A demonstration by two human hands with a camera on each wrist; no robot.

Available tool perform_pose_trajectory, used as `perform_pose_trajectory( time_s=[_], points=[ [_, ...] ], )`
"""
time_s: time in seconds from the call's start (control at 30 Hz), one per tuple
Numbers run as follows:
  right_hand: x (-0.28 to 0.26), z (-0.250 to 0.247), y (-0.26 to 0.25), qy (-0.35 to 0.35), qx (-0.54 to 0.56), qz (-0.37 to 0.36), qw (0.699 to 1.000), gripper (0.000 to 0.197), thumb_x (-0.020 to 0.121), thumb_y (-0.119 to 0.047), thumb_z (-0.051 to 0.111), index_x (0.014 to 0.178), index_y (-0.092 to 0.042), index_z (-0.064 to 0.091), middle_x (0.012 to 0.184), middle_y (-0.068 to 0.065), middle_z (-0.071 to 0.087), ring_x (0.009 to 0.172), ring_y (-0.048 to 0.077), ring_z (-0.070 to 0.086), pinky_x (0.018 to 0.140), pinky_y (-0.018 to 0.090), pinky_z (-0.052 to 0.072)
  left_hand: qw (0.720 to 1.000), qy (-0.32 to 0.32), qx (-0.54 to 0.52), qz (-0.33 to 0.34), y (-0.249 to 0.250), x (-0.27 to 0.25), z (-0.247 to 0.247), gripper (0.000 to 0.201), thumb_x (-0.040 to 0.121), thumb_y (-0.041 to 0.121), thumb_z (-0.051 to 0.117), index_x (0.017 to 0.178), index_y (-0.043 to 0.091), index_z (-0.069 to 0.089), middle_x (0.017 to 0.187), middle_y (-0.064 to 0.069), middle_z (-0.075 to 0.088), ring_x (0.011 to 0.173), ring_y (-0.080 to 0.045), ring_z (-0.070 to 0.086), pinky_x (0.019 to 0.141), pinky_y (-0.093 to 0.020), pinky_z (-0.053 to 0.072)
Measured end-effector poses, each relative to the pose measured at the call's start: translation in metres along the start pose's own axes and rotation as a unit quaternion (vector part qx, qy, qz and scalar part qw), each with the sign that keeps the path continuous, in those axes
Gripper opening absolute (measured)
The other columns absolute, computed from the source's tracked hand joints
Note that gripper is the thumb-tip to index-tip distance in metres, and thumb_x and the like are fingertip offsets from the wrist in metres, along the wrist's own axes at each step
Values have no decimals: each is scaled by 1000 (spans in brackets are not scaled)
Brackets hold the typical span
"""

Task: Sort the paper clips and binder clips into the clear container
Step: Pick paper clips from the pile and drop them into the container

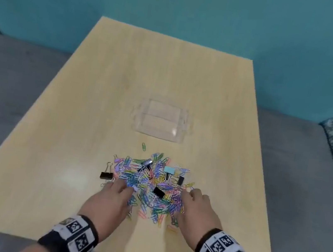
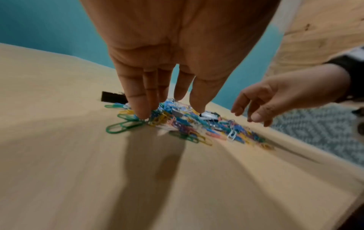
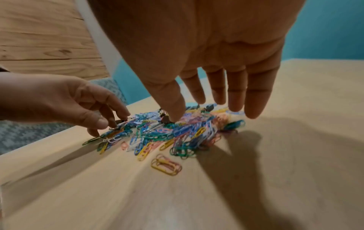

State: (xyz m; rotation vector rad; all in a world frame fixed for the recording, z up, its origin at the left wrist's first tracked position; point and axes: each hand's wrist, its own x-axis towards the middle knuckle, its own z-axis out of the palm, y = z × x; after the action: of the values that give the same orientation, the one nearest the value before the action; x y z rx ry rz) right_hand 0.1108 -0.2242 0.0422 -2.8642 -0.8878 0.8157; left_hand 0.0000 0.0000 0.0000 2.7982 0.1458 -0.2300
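Observation:
A heap of coloured paper clips (image 1: 149, 186) lies on the near half of the wooden table (image 1: 97, 115), with several black binder clips (image 1: 106, 175) and one light-blue binder clip (image 1: 169, 170) mixed in. Behind it sits the clear container (image 1: 161, 123), holding nothing that I can see. My left hand (image 1: 117, 188) rests its straight fingertips (image 2: 141, 113) on the heap's left edge. My right hand (image 1: 192, 196) hovers at the right edge with spread fingers (image 3: 254, 112), thumb touching the clips. Neither hand holds a clip.
One green paper clip (image 1: 143, 146) lies apart between heap and container. A few orange clips (image 3: 166, 166) sit loose on the near side. Grey sofa cushions (image 1: 10, 83) flank the table, with a teal wall (image 1: 180, 8) behind.

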Motion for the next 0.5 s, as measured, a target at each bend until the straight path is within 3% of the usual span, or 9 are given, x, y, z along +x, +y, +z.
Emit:
perform_pose_trajectory(
  time_s=[0.1, 0.17, 0.23, 0.4, 0.5],
  points=[
    [10, 9, -3, 5, 24, 52, 998, 64, 89, -44, 53, 142, -22, 24, 135, 4, 32, 117, 26, 34, 90, 36, 45, 997, -3, 66, 34, 8, 11, 9, 69, 64, 42, 78, 125, 23, 50, 117, -4, 55, 98, -27, 55, 67, -35, 56],
    [16, 15, -5, 6, 18, 53, 998, 76, 86, -48, 56, 145, -22, 17, 140, 4, 30, 118, 27, 33, 92, 38, 45, 996, -5, 85, 25, 12, 17, 13, 79, 66, 52, 74, 134, 25, 42, 131, -7, 49, 109, -30, 49, 76, -42, 54],
    [21, 19, -6, 14, 4, 49, 999, 80, 85, -50, 57, 147, -22, 16, 143, 3, 27, 122, 27, 31, 92, 40, 44, 996, -2, 91, 0, 15, 23, 16, 83, 65, 58, 72, 135, 25, 43, 136, -9, 48, 115, -32, 47, 80, -45, 53],
    [32, 26, -7, 31, 2, -4, 999, 65, 86, -35, 60, 141, -19, 31, 147, 5, 29, 128, 31, 30, 96, 43, 42, 995, 20, 96, 8, 21, 34, 15, 71, 64, 51, 76, 125, 21, 55, 131, -10, 53, 112, -33, 48, 80, -45, 51],
    [36, 28, -3, 39, 1, -34, 999, 54, 74, -15, 67, 125, -17, 48, 127, 6, 46, 111, 32, 42, 85, 41, 46, 996, 26, 77, 26, 16, 37, 17, 60, 67, 35, 79, 121, 19, 55, 120, -9, 56, 103, -31, 46, 76, -44, 53]
  ],
)
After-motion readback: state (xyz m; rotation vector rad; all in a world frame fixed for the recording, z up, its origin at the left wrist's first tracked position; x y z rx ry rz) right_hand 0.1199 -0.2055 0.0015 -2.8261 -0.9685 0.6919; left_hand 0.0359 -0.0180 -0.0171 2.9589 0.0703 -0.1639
